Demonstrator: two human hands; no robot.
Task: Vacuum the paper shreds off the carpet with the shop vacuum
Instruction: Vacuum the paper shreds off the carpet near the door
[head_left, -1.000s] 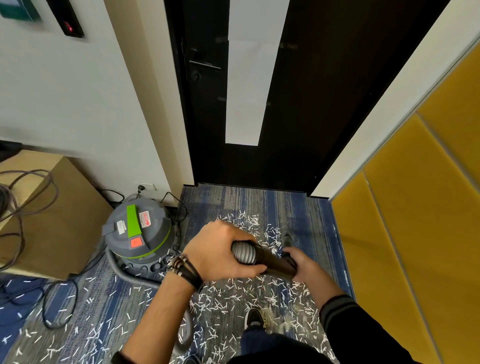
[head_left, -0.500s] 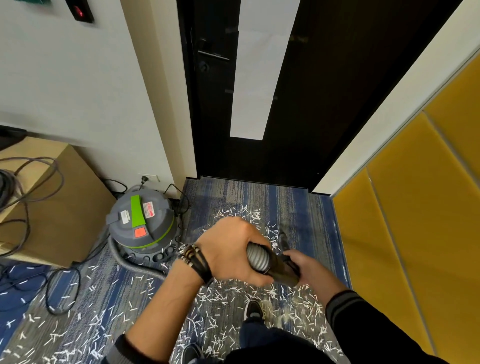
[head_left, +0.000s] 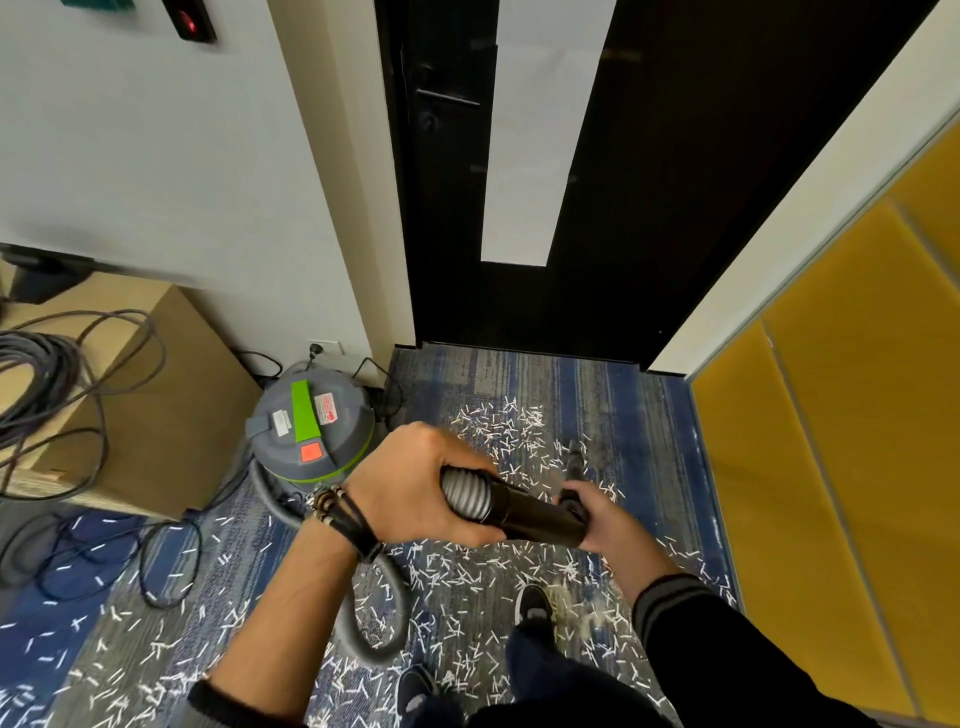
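Gripping with the left hand (head_left: 421, 483), fingers curled over the ribbed grey hose (head_left: 465, 493) right at its joint with the black wand (head_left: 535, 514); dark corded bracelets (head_left: 340, 514) on that wrist. Clamping with the right hand (head_left: 610, 519) round the wand's far end, just beside the left. Holding the wand roughly level above the floor, with a dark nozzle (head_left: 574, 457) reaching down past the right hand toward the carpet (head_left: 649, 415); cannot tell whether touching the pile.

Straight ahead, a black door (head_left: 649, 182) with a pale strip down its middle, closing off the carpet's far edge. Yellow padded wall panels (head_left: 857, 441) hemming in the right side. To the left, a cardboard box (head_left: 171, 415) topped with a coil of grey cable (head_left: 36, 374), and thin black cords (head_left: 171, 566) looping over the floor below. A black shoe (head_left: 532, 605) planted among the litter beneath the hands.

By the door frame, left of the hands, the shop vacuum (head_left: 311, 436), upright: grey drum, lime-green band and handle, red-orange patch on top. Grey hose trailing from its base, curving over the floor under the left forearm. Everywhere, paper shreds (head_left: 498, 431): short white slivers strewn thickly on the blue-and-grey striped carpet, ahead of the nozzle, under the hands and off to the lower left.
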